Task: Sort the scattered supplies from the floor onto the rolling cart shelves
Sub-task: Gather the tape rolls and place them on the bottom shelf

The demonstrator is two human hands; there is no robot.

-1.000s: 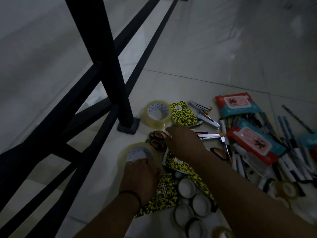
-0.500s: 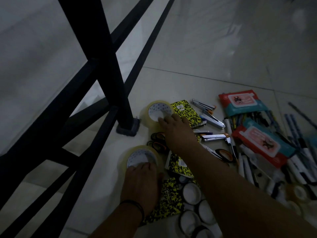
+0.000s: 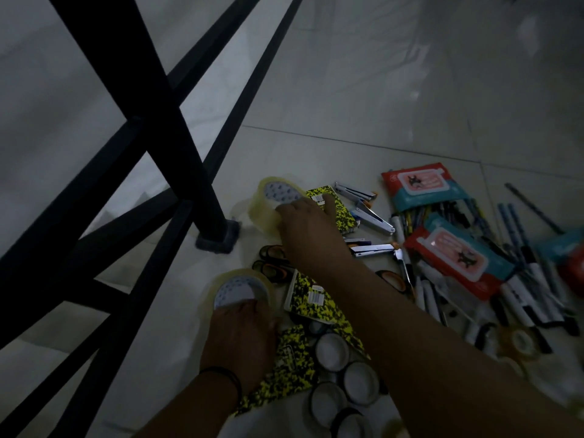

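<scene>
Two rolls of clear tape lay on a pale tiled floor (image 3: 363, 99) in a dim room, and each hand was on one of them. The floor was glossy, with thin joints between the tiles. A black cart frame (image 3: 148, 128) stood at the left, and its leg ended in a grey foot (image 3: 218, 238) on the tiles.

The left hand (image 3: 240, 339) lay over the near edge of the near tape roll (image 3: 237, 289), fingers bent down on its rim; how firm this grip was I could not tell. The roll stood just beyond the knuckles, tilted a little, with its white dotted core visible.

The right hand (image 3: 306, 229) reached to the far tape roll (image 3: 271, 200), beside the cart foot. Its fingers curled on the right side of the roll and its thumb pointed away over a yellow-black notebook (image 3: 338, 207). The grip seemed to touch the roll, but whether it closed around it was hidden.

To the right were staplers (image 3: 373, 216), scissors (image 3: 271, 267), red wipe packs (image 3: 423, 188), many pens and markers (image 3: 521, 298), and small white-cored tape rolls (image 3: 360, 380) near the forearm
</scene>
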